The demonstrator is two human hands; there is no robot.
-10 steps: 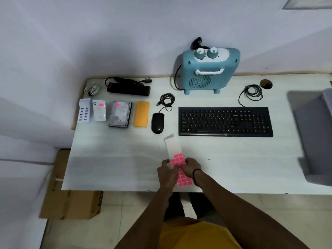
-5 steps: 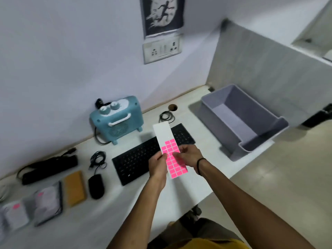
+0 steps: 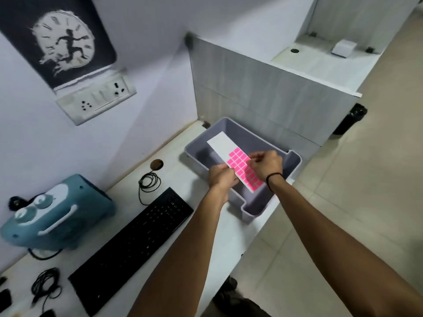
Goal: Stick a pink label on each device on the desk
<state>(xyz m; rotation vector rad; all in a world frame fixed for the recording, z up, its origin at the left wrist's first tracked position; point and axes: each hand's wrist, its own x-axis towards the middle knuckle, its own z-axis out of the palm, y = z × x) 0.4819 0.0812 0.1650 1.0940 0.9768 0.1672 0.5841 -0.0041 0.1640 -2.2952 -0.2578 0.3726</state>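
Observation:
A white backing sheet (image 3: 220, 144) with several pink labels (image 3: 242, 167) on its lower half is held in the air over the grey bin. My left hand (image 3: 220, 176) grips the sheet's left edge. My right hand (image 3: 266, 164) pinches at the pink labels on the sheet's right side; a black band is on that wrist. On the desk lie a black keyboard (image 3: 135, 245) and a blue radio-like device (image 3: 55, 216) with two knobs. The mouse and the small devices further left are out of view.
A grey plastic bin (image 3: 289, 164) sits at the desk's right end, under the sheet. A coiled cable (image 3: 150, 181) and a round cable hole (image 3: 156, 164) lie behind the keyboard. A grey partition (image 3: 263, 94) stands at the right. A wall socket panel (image 3: 96, 98) is above the desk.
The view has swung right and up, from the desk's left devices to the grey bin. Both hands have carried the label sheet rightwards, from the desk's front edge to above the bin.

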